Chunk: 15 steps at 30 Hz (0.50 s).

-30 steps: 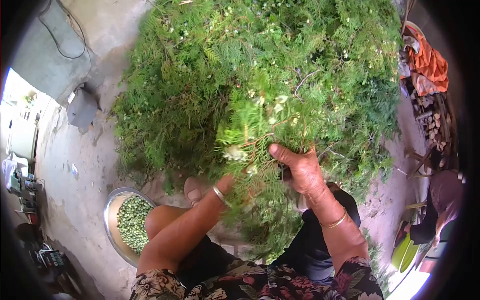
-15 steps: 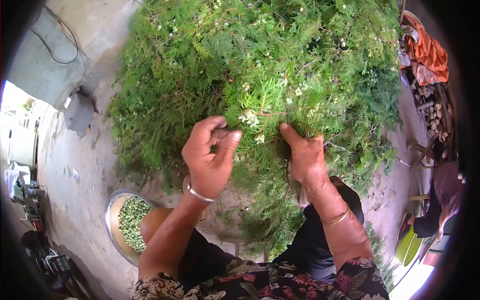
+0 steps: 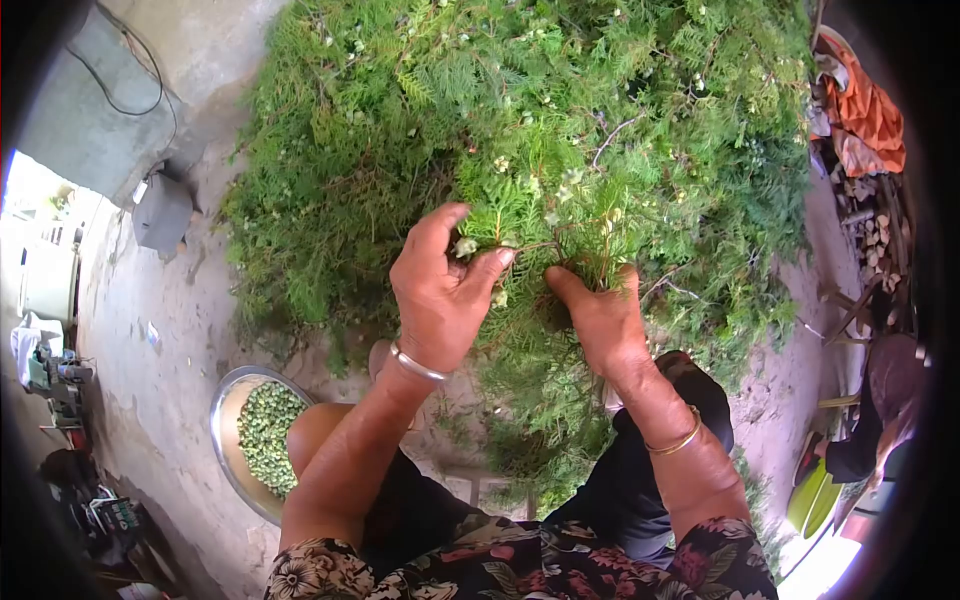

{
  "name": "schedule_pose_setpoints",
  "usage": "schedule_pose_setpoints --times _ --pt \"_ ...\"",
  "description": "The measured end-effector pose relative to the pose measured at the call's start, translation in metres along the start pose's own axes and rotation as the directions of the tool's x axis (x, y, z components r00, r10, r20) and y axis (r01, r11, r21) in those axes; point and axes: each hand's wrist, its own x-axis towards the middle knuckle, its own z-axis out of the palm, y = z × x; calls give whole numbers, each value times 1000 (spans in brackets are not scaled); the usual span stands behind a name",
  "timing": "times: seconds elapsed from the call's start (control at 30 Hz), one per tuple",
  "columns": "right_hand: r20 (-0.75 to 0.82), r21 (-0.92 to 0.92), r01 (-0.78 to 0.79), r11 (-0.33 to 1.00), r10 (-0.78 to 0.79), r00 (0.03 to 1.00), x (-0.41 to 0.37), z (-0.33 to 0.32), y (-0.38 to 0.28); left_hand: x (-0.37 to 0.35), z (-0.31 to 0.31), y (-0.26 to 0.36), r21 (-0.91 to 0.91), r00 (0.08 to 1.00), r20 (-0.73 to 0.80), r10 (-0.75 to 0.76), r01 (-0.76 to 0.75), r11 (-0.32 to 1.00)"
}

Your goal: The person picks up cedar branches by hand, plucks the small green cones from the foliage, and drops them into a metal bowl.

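My right hand [image 3: 607, 325] is closed around the stem of a leafy evergreen sprig [image 3: 575, 225], thumb pointing up and left. The sprig has flat, fern-like green leaves and small pale green cones. My left hand [image 3: 440, 290] reaches in from the left, its fingers curled round a cone [image 3: 465, 247] at the sprig's left side. Its thumb lies against the twig beside another cone; the inside of the palm is hidden. A metal basin [image 3: 222, 425] to my left holds many picked green cones [image 3: 268, 438].
A large heap of cut evergreen branches [image 3: 350, 130] lies in front of me on the concrete floor [image 3: 140, 390]. Firewood [image 3: 875, 235] and an orange cloth [image 3: 860, 110] are at the right. Another person's dark-clad leg [image 3: 858, 450] shows at the right edge.
My left hand has moved right and slightly up, its fingers now at the sprig's cones. My right hand keeps its hold and has shifted slightly. The sprig tilts more upright.
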Motion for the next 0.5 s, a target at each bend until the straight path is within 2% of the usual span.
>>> schedule_pose_setpoints --times 0.03,0.17,0.23,0.27,0.3,0.37,0.4,0.5 --pt "1 0 -3 1000 3 1000 0 0 -1 1 -6 2 164 999 49 -1 -7 986" --pt "54 58 -37 998 34 998 1 -4 -4 7 -18 3 239 986 151 67 -102 966" --pt "76 100 -31 995 24 997 1 -7 -5 12 -24 9 -51 965 142 -222 231 972" --pt "80 65 -58 996 53 995 0 -8 -7 15 -29 9 -50 965 142 -221 231 972" --pt "85 30 -86 996 83 993 -1 -8 -9 19 -36 10 -215 928 189 -321 358 909" --pt "81 32 -95 995 92 993 -7 -6 -20 25 -43 19 -475 812 283 -510 581 661" --pt "75 37 -101 994 98 992 -8 -5 -23 27 -45 17 -476 812 282 -511 581 660" --pt "59 35 -51 998 48 997 -3 -4 -5 29 -50 8 -552 727 404 -555 677 486"
